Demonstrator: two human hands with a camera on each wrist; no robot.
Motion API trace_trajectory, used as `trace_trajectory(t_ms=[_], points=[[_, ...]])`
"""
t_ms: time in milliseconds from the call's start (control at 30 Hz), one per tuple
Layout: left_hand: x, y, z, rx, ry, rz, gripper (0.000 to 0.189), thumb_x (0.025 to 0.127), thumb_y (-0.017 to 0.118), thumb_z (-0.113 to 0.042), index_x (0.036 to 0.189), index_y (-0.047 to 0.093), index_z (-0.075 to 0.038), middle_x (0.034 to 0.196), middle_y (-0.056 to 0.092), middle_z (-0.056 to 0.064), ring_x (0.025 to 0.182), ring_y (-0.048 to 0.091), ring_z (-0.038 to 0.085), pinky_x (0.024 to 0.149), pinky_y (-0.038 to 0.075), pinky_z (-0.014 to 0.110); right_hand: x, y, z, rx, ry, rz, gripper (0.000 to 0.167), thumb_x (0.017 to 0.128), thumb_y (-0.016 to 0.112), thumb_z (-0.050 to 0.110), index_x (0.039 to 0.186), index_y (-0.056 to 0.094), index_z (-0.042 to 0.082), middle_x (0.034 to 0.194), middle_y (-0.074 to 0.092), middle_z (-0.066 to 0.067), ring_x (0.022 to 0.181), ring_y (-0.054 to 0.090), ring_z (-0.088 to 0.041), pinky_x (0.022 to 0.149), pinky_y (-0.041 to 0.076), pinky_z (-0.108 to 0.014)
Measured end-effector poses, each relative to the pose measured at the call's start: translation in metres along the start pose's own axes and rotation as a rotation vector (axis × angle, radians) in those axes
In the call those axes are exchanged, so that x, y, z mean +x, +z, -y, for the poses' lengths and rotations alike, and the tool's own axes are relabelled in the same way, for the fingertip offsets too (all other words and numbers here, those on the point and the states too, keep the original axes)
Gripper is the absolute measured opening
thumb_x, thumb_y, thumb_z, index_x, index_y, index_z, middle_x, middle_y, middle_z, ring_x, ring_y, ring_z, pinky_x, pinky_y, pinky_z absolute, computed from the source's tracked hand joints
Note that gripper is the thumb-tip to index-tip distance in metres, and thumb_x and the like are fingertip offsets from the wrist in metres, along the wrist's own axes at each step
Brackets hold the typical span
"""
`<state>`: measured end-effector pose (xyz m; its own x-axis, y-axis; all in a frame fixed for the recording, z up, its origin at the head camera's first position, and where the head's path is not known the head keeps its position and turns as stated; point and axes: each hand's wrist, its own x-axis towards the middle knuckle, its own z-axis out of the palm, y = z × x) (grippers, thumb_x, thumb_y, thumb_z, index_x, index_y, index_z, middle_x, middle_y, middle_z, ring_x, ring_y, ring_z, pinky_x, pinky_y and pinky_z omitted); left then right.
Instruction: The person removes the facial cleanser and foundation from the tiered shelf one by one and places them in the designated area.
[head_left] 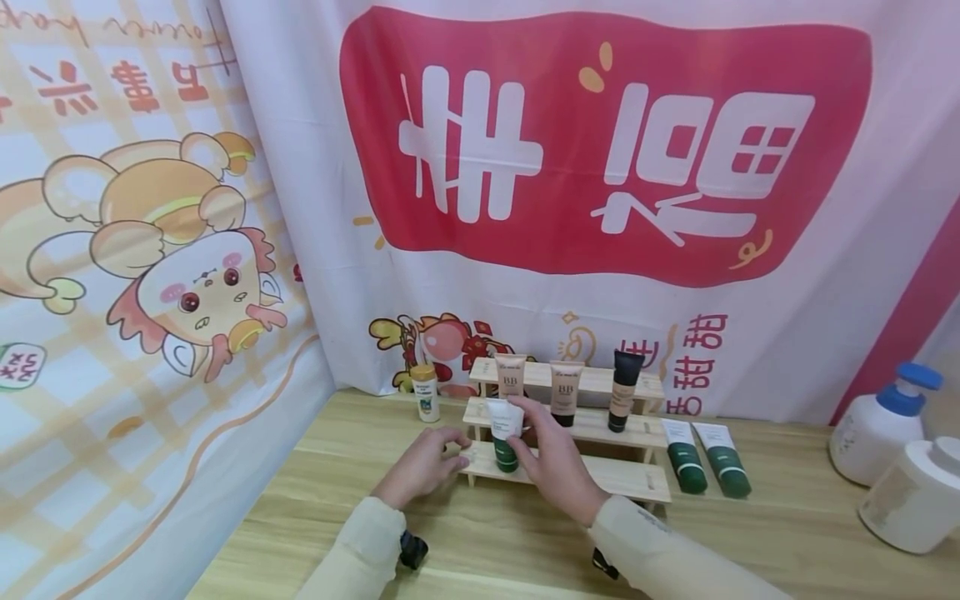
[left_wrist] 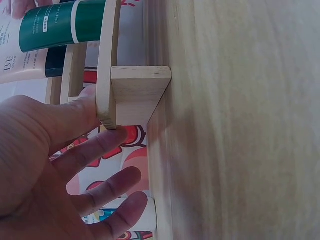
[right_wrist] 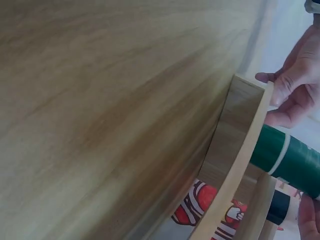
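My right hand point(head_left: 557, 462) pinches a green-and-white squeeze tube point(head_left: 506, 429) by its sides, thumb in front. The tube stands cap-down on the lowest step of a three-tier wooden display stand point(head_left: 600, 477), near its left end. My left hand point(head_left: 423, 465) is at that same end of the step. In the left wrist view, its thumb and index finger point(left_wrist: 95, 149) pinch the end of the board, while the other fingers are spread below. Behind the held tube, a beige BB cream tube point(head_left: 510, 372) stands on a higher step, partly hidden.
Another BB cream tube point(head_left: 566, 392) and a black-capped tube point(head_left: 622, 390) stand on the stand. Two green-and-white tubes point(head_left: 684, 458) lie right of it. A small yellow-capped bottle point(head_left: 425, 393) stands left. White bottles point(head_left: 873, 433) stand at the far right, before a printed cloth point(head_left: 315, 208).
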<state>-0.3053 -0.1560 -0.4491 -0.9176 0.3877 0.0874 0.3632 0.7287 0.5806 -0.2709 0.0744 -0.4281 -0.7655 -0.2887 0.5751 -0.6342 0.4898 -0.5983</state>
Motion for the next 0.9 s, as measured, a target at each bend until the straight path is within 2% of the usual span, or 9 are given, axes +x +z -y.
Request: trace_trajectory(t_ms=[267, 400, 500, 600, 767, 833, 900], points=[[0.002, 0.001, -0.001, -0.007, -0.014, 0.006, 0.021, 0.087, 0.069, -0.016, 0.107, 0.065, -0.014, 0.114, 0.062, 0.005, 0.11, 0.055, 0.028, 0.094, 0.045, 0.047, -0.003, -0.004, 0.004, -0.033, -0.033, -0.048, 0.057, 0.086, 0.068, 0.007, 0.137, 0.045, 0.02, 0.124, 0.053, 0.005, 0.09, 0.056, -0.003, 0.074, 0.055, -0.028], [0.001, 0.001, -0.002, -0.012, -0.017, 0.009, 0.021, 0.087, 0.069, -0.016, 0.108, 0.065, -0.013, 0.116, 0.062, 0.006, 0.111, 0.055, 0.028, 0.094, 0.046, 0.047, -0.007, -0.017, 0.008, 0.004, -0.102, -0.069, 0.06, 0.086, 0.068, 0.004, 0.138, 0.044, 0.02, 0.122, 0.054, 0.004, 0.091, 0.056, -0.007, 0.073, 0.054, -0.031], [0.0, 0.001, -0.001, -0.014, -0.02, 0.007, 0.021, 0.087, 0.069, -0.016, 0.108, 0.065, -0.014, 0.116, 0.062, 0.006, 0.111, 0.055, 0.028, 0.093, 0.046, 0.046, -0.01, -0.032, 0.015, 0.037, -0.176, -0.089, 0.062, 0.086, 0.068, 0.001, 0.139, 0.042, 0.017, 0.119, 0.055, 0.0, 0.089, 0.057, -0.011, 0.073, 0.054, -0.033], [0.0, 0.001, -0.001, -0.008, -0.017, -0.001, 0.021, 0.087, 0.069, -0.016, 0.107, 0.065, -0.014, 0.116, 0.062, 0.006, 0.111, 0.055, 0.028, 0.093, 0.047, 0.046, -0.014, -0.052, 0.024, 0.022, -0.226, -0.127, 0.062, 0.085, 0.069, 0.001, 0.139, 0.042, 0.014, 0.114, 0.057, -0.001, 0.088, 0.058, -0.012, 0.073, 0.054, -0.033], [0.0, 0.003, 0.0, -0.006, -0.012, -0.004, 0.02, 0.087, 0.069, -0.017, 0.107, 0.065, -0.015, 0.118, 0.061, 0.007, 0.113, 0.054, 0.028, 0.095, 0.045, 0.047, -0.025, -0.089, 0.035, -0.035, -0.304, -0.229, 0.065, 0.077, 0.074, -0.005, 0.135, 0.047, 0.006, 0.113, 0.061, -0.005, 0.084, 0.061, -0.013, 0.072, 0.054, -0.025], [0.0, 0.003, 0.001, -0.007, -0.015, -0.005, 0.019, 0.087, 0.069, -0.017, 0.106, 0.065, -0.016, 0.119, 0.061, 0.007, 0.113, 0.054, 0.028, 0.095, 0.045, 0.047, -0.029, -0.104, 0.036, -0.058, -0.346, -0.279, 0.062, 0.076, 0.074, -0.003, 0.133, 0.049, 0.003, 0.11, 0.062, -0.006, 0.081, 0.062, -0.014, 0.073, 0.053, -0.021], [0.0, 0.003, 0.002, -0.006, -0.019, -0.01, 0.019, 0.088, 0.068, -0.018, 0.106, 0.065, -0.016, 0.119, 0.061, 0.006, 0.113, 0.054, 0.028, 0.095, 0.045, 0.048, -0.034, -0.119, 0.035, -0.098, -0.38, -0.331, 0.054, 0.081, 0.073, 0.01, 0.13, 0.051, 0.0, 0.104, 0.064, -0.007, 0.079, 0.061, -0.014, 0.073, 0.05, -0.017]])
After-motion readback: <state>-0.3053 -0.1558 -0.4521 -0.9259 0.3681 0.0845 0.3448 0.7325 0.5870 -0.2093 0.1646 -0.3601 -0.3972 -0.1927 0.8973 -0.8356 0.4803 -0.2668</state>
